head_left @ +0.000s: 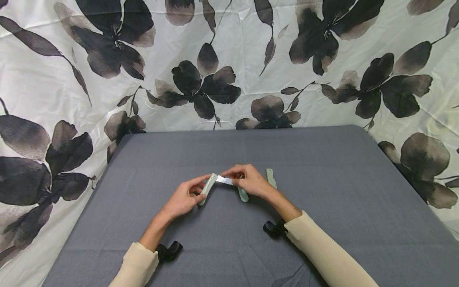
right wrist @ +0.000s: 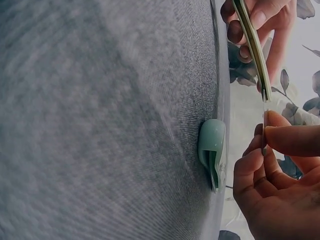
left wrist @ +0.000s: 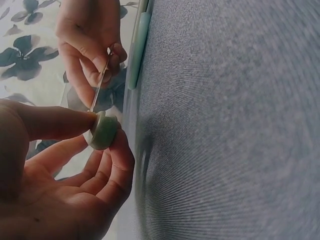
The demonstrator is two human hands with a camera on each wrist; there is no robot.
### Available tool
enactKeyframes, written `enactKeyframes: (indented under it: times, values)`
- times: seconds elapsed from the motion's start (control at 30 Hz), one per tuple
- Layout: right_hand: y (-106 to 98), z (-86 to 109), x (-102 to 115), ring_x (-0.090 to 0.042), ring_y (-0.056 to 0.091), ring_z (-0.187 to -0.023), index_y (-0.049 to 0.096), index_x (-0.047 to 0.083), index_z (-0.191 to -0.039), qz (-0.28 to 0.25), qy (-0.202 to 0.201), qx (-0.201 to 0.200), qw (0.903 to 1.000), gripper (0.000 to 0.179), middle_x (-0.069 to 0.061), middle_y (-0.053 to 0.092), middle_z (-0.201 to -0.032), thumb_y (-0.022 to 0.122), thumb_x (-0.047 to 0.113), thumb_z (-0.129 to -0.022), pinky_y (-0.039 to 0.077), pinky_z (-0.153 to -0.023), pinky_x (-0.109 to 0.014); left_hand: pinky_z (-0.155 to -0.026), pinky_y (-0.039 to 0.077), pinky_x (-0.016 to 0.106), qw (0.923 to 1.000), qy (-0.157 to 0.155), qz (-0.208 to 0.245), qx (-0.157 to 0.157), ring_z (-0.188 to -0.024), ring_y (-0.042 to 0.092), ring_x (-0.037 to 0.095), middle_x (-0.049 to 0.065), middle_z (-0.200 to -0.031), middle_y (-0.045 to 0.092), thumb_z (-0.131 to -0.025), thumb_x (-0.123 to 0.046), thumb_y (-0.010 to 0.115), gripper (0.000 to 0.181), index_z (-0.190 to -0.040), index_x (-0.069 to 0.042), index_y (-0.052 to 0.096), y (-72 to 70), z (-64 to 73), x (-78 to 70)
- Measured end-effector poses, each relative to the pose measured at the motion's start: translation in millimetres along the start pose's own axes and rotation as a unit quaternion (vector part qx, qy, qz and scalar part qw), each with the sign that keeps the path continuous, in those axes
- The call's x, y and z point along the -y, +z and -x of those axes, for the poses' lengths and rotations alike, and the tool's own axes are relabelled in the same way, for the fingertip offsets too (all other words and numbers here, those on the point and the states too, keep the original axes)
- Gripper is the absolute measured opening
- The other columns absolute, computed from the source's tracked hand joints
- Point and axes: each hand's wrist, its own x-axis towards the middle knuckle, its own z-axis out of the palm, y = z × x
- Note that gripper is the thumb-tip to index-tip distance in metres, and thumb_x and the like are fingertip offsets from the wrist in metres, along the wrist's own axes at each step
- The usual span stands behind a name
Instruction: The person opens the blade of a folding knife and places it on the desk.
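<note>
My left hand [head_left: 183, 198] pinches the pale green handle [head_left: 208, 189] of a folding knife between thumb and fingers, above the table. From the handle's far end the shiny blade [head_left: 224, 180] stands out at an angle. On that blade, the thumb and fingers of my right hand [head_left: 252, 181] pinch near the tip; the right wrist view shows the blade [right wrist: 264, 115] edge-on between them. Beneath the right hand lies a second pale green handle [head_left: 243, 195], partly hidden by it. Its rounded, slotted end [right wrist: 212, 140] shows in the right wrist view.
Another pale green handle [head_left: 270, 177] lies just beyond the right forearm, its near end hidden. Grey cloth [head_left: 201, 247] covers the table. A white curtain with dark flowers [head_left: 244, 52] hangs behind the far edge. Black wrist cameras [head_left: 170, 251] sit by the sleeves.
</note>
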Motion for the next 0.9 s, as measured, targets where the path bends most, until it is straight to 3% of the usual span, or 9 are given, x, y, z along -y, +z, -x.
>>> enactKeyframes:
  times: [0.9]
  values:
    - [-4.9, -1.7, -0.1, -0.017, 0.057, -0.080, 0.081, 0.014, -0.117, 0.017, 0.002, 0.016, 0.9997, 0.034, -0.011, 0.075, -0.113, 0.061, -0.002, -0.094, 0.046, -0.069, -0.029, -0.072, 0.052, 0.022, 0.9987, 0.018, -0.025, 0.041, -0.092, 0.064, 0.018, 0.024, -0.119, 0.066, -0.092, 0.006, 0.064, 0.061, -0.151, -0.003, 0.053, -5.2, 2.7, -3.7]
